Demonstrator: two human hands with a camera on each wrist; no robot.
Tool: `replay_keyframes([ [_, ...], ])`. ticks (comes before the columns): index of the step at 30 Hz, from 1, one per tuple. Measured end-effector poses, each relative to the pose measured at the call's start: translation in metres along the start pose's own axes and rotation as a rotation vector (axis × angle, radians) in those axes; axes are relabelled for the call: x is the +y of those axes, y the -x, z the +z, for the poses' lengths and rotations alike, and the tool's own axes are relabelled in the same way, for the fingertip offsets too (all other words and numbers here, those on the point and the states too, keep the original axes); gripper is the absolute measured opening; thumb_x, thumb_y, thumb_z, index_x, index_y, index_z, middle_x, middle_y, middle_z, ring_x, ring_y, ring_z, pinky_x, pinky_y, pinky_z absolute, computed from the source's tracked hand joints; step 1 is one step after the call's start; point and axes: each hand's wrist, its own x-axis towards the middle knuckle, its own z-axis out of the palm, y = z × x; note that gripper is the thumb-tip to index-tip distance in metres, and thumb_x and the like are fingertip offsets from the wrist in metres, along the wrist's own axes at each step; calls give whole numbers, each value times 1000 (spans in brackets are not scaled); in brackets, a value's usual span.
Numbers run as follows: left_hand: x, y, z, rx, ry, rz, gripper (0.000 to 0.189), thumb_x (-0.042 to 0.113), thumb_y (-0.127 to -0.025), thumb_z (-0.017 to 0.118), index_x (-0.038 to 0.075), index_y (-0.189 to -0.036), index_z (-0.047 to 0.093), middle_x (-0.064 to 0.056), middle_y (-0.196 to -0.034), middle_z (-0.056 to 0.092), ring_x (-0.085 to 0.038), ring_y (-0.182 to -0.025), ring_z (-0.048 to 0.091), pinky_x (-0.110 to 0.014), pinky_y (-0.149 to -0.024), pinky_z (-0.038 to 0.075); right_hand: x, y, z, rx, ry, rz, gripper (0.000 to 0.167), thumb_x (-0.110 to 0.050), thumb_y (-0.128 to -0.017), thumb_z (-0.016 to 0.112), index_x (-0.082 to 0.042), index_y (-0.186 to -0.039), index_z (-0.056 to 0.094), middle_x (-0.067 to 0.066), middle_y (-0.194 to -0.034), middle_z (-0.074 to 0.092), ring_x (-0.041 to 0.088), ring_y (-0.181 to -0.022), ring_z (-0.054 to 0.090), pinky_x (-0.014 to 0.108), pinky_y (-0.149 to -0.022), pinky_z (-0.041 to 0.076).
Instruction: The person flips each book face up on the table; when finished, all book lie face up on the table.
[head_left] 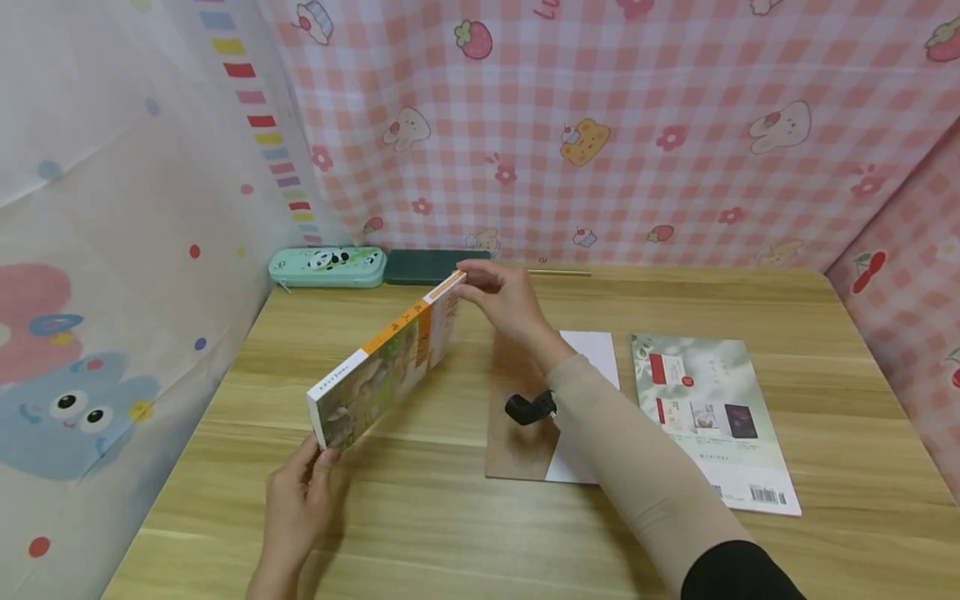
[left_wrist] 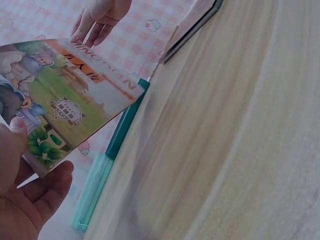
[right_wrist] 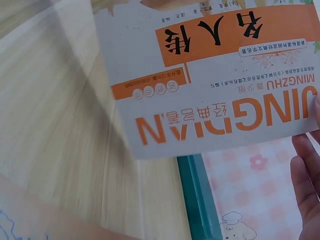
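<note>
A paperback book (head_left: 382,387) is held tilted above the left part of the table, its white and orange spine facing up. My left hand (head_left: 295,497) pinches its near corner, with the thumb (left_wrist: 18,129) on the illustrated cover. At the far end of the spine, my right hand (head_left: 504,302) grips the opposite corner between thumb and fingers. Orange capital letters and a band with black characters mark the cover (right_wrist: 215,110) in the right wrist view. Only part of the right hand (right_wrist: 307,175) shows there, at the right edge.
A mint pencil case (head_left: 327,267) and a dark green case (head_left: 423,267) lie along the back edge, with a thin rod (head_left: 561,272) beside them. Under my right forearm is a brown and white booklet (head_left: 517,454). Farther right lies a pale green booklet (head_left: 720,375). Patterned cloth (head_left: 637,192) hangs behind.
</note>
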Motion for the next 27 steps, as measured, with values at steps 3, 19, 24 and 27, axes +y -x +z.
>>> replay_keyframes([
  [3,2,1,-1,7,28,-6,31,-17,-89,63,-9,-119,69,-26,-106,72,14,-100,59,-4,-85,47,-1,-1,1,7,-14,-7,30,-6,-87,79,-1,-116,73,15,-103,76,22,-89,73,31,-78,61],
  [19,7,8,4,119,129,-98,33,-19,-89,63,-11,-120,68,-13,-99,73,9,-79,65,-8,-65,54,2,-1,14,45,31,27,29,-9,-88,79,0,-115,74,14,-102,76,22,-90,73,30,-79,61],
  [24,8,7,5,140,145,-166,38,-18,-90,63,-16,-128,59,-32,-104,68,14,-86,63,-7,-70,53,7,-2,22,70,41,83,29,-12,-88,80,-1,-115,75,13,-102,76,20,-87,73,27,-77,60],
  [27,7,8,5,157,114,-194,41,-17,-90,64,-17,-130,55,-37,-104,66,18,-88,59,-5,-73,51,11,-1,27,69,50,112,29,-13,-89,79,-2,-116,75,11,-104,76,18,-87,72,26,-77,60],
])
